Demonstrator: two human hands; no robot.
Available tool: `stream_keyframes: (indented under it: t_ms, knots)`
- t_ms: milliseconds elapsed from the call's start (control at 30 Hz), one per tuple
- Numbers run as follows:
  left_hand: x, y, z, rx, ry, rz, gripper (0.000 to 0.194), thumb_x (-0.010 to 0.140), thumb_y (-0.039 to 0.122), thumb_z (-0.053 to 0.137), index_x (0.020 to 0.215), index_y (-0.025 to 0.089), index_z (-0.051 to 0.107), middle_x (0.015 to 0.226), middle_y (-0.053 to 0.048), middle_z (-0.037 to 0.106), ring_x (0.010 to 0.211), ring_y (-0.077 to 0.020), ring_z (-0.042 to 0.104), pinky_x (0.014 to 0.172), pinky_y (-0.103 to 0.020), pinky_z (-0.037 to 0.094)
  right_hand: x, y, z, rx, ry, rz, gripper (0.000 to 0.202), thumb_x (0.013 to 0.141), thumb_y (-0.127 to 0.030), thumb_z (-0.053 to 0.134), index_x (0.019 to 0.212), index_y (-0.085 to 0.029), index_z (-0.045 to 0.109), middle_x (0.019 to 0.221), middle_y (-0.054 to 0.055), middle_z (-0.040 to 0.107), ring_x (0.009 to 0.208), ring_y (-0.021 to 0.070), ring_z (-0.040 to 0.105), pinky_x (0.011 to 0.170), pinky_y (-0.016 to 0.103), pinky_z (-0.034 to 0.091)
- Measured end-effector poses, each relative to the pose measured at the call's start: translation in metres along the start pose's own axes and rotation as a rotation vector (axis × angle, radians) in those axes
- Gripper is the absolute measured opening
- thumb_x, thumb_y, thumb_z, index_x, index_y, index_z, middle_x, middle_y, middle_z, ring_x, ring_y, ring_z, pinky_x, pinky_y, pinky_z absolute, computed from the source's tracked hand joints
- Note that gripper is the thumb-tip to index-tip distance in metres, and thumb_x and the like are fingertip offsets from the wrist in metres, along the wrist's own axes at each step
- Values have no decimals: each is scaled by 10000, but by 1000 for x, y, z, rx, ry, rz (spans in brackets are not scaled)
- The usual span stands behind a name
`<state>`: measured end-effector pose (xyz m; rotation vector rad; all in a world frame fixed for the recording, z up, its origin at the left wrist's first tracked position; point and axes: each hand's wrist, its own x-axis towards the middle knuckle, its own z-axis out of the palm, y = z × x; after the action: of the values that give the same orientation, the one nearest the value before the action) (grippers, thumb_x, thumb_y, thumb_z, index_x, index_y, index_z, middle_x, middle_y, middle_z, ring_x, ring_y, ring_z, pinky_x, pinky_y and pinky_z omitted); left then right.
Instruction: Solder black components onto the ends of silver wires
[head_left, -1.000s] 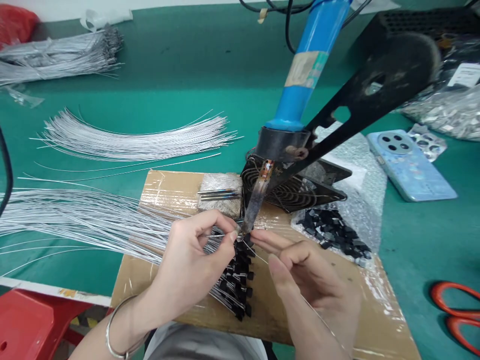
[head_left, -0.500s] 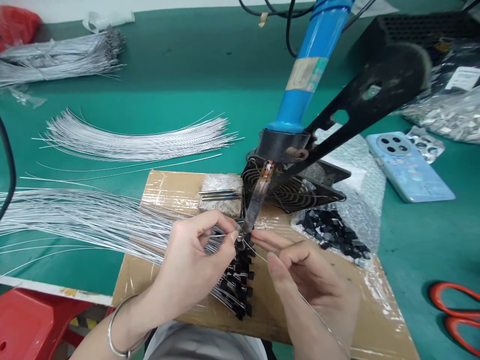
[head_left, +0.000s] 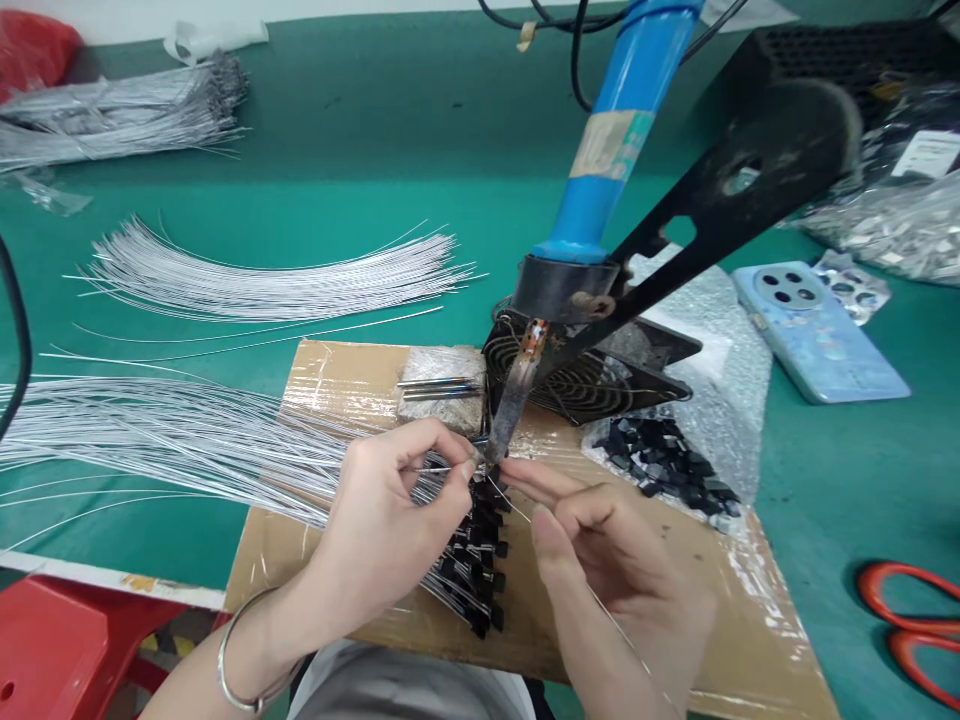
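Across a green tabletop [head_left: 375, 185], laid with a curved bundle of pale wires [head_left: 270, 275] left of centre, a tied bundle [head_left: 127, 115] farther back, brown cardboard [head_left: 735, 600] at the near edge and, at right, a blue phone [head_left: 832, 345] with red-handled scissors [head_left: 930, 628] on the nearer side.

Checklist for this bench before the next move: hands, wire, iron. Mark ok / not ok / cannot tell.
1. Blue-handled soldering iron seated in black ring clamp: ok.
2. Left hand pinching thin grey wire near the iron's tapered metal tip: ok.
3. Right hand holding thin silver wire, its far end up by the tip: ok.
4. Fingers well clear of the tip: not ok; both hands' fingertips are right beside it.
5. Tip hot: cannot tell.
6. Red-handled scissors apart from both hands: ok, off to the right.
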<state>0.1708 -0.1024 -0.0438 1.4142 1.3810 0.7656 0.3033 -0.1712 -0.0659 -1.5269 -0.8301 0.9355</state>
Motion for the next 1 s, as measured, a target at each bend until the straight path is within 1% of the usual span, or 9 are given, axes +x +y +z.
stream_keyframes:
  t_ms: [100, 167, 267, 400, 500, 633, 800, 900, 1000]
  knots:
    - [0, 1, 0, 13, -1, 9, 126, 826, 140, 603, 741, 154, 694, 768, -23, 750, 638, -116, 583, 583, -216, 438, -2, 0, 0, -14, 8, -13, 271, 957, -282, 686, 715, -250, 568, 1123, 25, 826, 1116, 184, 764, 861, 247, 548]
    - [-1, 1, 0, 28, 2, 10, 126, 826, 142, 604, 743, 153, 698, 767, -20, 747, 609, -108, 544, 555, -216, 409, -2, 1, 0, -15, 12, -14, 265, 957, -275, 684, 718, -253, 572, 1130, 23, 826, 1113, 190, 764, 877, 264, 547]
    - [-2, 0, 0, 39, 1, 6, 127, 829, 152, 606, 741, 154, 697, 777, -23, 748, 600, -107, 524, 538, -223, 383, -1, 5, -2, -21, 6, -29, 256, 961, -263, 676, 728, -257, 571, 1146, 29, 825, 1107, 212, 769, 913, 309, 559]
    - [-2, -1, -1, 23, -5, -5, 126, 839, 170, 605, 756, 159, 700, 811, -37, 764, 653, -132, 591, 576, -239, 428, 1, 10, -5, -53, -36, -124, 238, 948, -234, 692, 739, -257, 578, 1145, 36, 828, 1097, 226, 777, 894, 323, 574]
    - [-2, -1, 0, 18, -5, -4, 126, 840, 176, 603, 763, 162, 702, 832, -49, 776, 715, -161, 649, 608, -252, 460, 0, 9, -4, -55, -6, -91, 243, 936, -259, 706, 732, -260, 575, 1143, 39, 828, 1092, 230, 776, 877, 325, 571]
    - [-3, 0, 0, 29, -9, -7, 127, 843, 173, 603, 765, 161, 702, 821, -49, 771, 707, -161, 646, 590, -255, 441, -1, 6, -3, -47, -8, -50, 251, 931, -291, 726, 726, -260, 585, 1151, 36, 826, 1078, 230, 777, 869, 325, 576]
    - [-4, 1, -2, 22, -7, -12, 120, 837, 173, 610, 755, 164, 698, 804, -43, 763, 668, -145, 606, 575, -250, 420, -1, 7, -5, -54, -26, -58, 258, 964, -289, 690, 731, -269, 583, 1162, 48, 823, 1114, 262, 764, 876, 362, 583]
    - [-3, 0, -2, 39, -4, -13, 120, 833, 161, 609, 754, 163, 699, 790, -32, 750, 618, -123, 544, 552, -241, 391, -1, 8, -4, -36, -24, -63, 252, 967, -257, 685, 736, -257, 582, 1176, 52, 822, 1093, 245, 772, 873, 335, 581]
    - [-2, -1, -1, 52, -8, -11, 117, 831, 156, 612, 747, 160, 693, 788, -28, 742, 588, -108, 495, 538, -233, 369, -1, 8, -2, -33, -10, -57, 251, 962, -248, 689, 738, -242, 576, 1159, 61, 825, 1052, 220, 781, 817, 292, 578]
